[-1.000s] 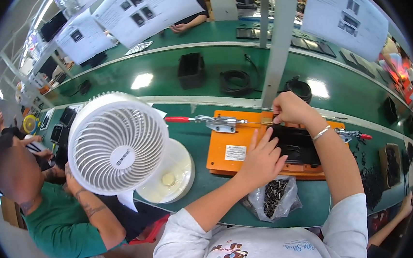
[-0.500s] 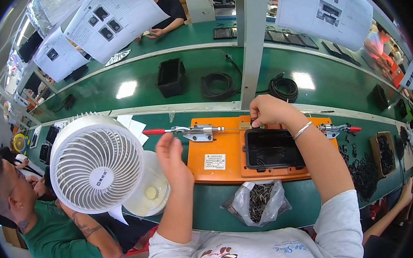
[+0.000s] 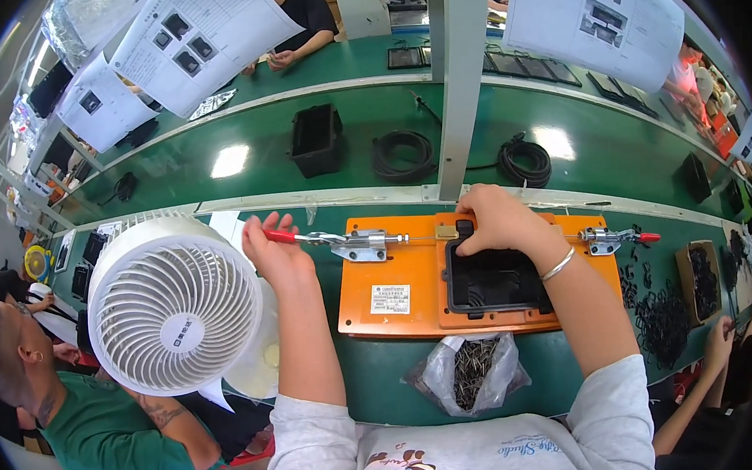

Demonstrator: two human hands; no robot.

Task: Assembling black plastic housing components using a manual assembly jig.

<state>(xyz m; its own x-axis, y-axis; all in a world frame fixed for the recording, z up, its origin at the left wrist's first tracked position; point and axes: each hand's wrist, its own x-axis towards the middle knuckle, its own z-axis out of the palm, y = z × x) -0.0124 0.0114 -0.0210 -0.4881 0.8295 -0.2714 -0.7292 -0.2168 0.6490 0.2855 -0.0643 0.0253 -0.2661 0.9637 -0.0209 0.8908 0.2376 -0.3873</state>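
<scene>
An orange fixture board [image 3: 354,298] lies on the bench, with a black open-topped plastic box [image 3: 496,283] seated in its raised frame. At the board's left end is a metal toggle clamp [image 3: 366,243]. My left hand [image 3: 279,258] has its fingers round that clamp's red handle [image 3: 281,235]. At the box's far left corner, my right hand [image 3: 503,223] grips a small black piece [image 3: 465,228] between thumb and fingers, beside a brass block [image 3: 446,231]. A second toggle clamp [image 3: 604,239] with a red handle sits at the board's right end, untouched.
A white fan [image 3: 179,308] stands close to my left arm. In front of the board lies a plastic bag of screws [image 3: 473,370]. Loose black parts [image 3: 664,323] and a cardboard box [image 3: 699,280] are at right. Beyond a metal post [image 3: 462,96] lie coiled black cables [image 3: 525,163].
My left hand has moved left and away from me onto the red clamp handle. My right hand has opened its grasp wider around the small black piece, thumb now over the box's rim.
</scene>
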